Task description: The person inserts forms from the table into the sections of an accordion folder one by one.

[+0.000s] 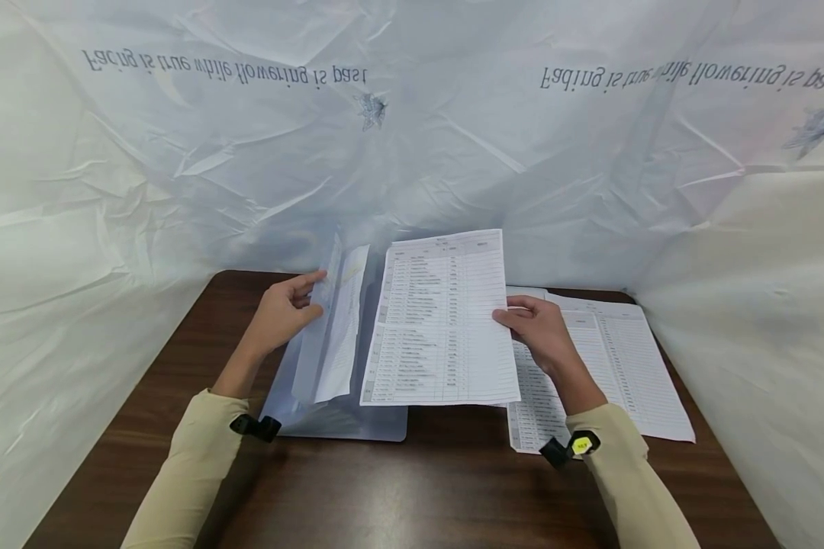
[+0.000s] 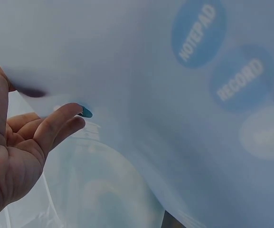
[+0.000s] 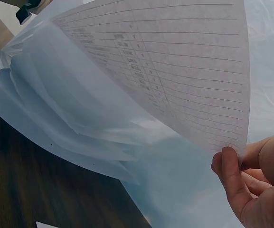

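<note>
A bluish translucent folder point(image 1: 374, 428) lies on the table, its cover raised. My left hand point(image 1: 281, 313) pinches the edge of that cover point(image 2: 122, 57) between thumb and fingers. Blue circles reading NOTEPAD and RECORD show on the plastic in the left wrist view. Just inside the cover stands a tilted printed paper point(image 1: 343, 328). With thumb and fingers, my right hand point(image 1: 539, 328) grips the right edge of a printed table sheet point(image 1: 446, 320), held up over the folder's right side. In the right wrist view the sheet point(image 3: 193, 61) bends above the folder's layered plastic leaves point(image 3: 75, 114).
More printed sheets point(image 1: 632, 366) lie overlapping on the right of the dark wooden table point(image 1: 412, 496), partly under my right forearm. A white plastic curtain point(image 1: 453, 152) with printed lettering hangs behind the table and along both sides.
</note>
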The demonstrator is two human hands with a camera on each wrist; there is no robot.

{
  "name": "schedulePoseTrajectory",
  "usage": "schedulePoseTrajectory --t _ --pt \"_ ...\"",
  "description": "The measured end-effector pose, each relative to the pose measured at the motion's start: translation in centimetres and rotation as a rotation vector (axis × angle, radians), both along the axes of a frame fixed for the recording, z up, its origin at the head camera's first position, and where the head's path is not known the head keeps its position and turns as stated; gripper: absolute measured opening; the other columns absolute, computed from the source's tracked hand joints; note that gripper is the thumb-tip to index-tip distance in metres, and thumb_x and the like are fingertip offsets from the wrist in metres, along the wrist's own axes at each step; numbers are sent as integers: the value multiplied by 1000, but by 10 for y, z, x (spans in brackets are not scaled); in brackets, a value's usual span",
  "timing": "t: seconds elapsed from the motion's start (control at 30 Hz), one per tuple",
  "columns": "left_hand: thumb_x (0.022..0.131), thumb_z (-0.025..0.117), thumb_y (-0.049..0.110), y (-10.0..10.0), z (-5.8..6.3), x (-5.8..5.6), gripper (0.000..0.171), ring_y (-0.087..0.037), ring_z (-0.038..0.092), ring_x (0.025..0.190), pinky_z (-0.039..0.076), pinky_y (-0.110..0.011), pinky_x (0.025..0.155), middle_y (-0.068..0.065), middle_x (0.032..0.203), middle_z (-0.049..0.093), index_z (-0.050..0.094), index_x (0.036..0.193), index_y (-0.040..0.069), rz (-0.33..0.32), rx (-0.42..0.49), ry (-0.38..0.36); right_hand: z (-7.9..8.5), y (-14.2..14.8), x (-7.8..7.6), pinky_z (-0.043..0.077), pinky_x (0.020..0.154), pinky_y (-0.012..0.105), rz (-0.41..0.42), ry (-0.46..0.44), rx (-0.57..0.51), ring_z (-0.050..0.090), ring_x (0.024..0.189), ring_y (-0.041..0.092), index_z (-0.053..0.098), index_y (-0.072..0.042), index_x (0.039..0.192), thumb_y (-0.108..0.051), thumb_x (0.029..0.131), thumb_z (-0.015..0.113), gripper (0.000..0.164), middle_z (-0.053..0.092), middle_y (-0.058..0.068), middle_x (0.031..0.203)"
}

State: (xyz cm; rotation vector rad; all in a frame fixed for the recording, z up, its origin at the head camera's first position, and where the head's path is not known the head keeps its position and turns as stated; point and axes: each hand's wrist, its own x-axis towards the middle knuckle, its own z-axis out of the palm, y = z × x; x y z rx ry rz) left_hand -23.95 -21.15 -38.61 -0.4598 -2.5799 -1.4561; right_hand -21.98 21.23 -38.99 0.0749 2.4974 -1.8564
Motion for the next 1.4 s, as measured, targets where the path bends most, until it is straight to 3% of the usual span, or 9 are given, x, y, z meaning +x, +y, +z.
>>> schedulePoseTrajectory --t 0.73,1.4 --pt "89 63 5 3 -2 -1 58 -32 58 131 50 -50 101 -16 147 56 56 147 9 28 -18 6 -8 -35 -13 59 77 30 32 -3 -47 74 90 18 64 6 131 -15 96 71 41 73 23 114" --pt "90 63 4 2 -2 0 59 -34 59 130 49 -52 102 -17 148 55 55 148 9 20 -3 -4 -17 -68 -20 57 74 28 48 -56 -91 72 89 16 68 -1 126 -17 94 73 36 75 17 112"
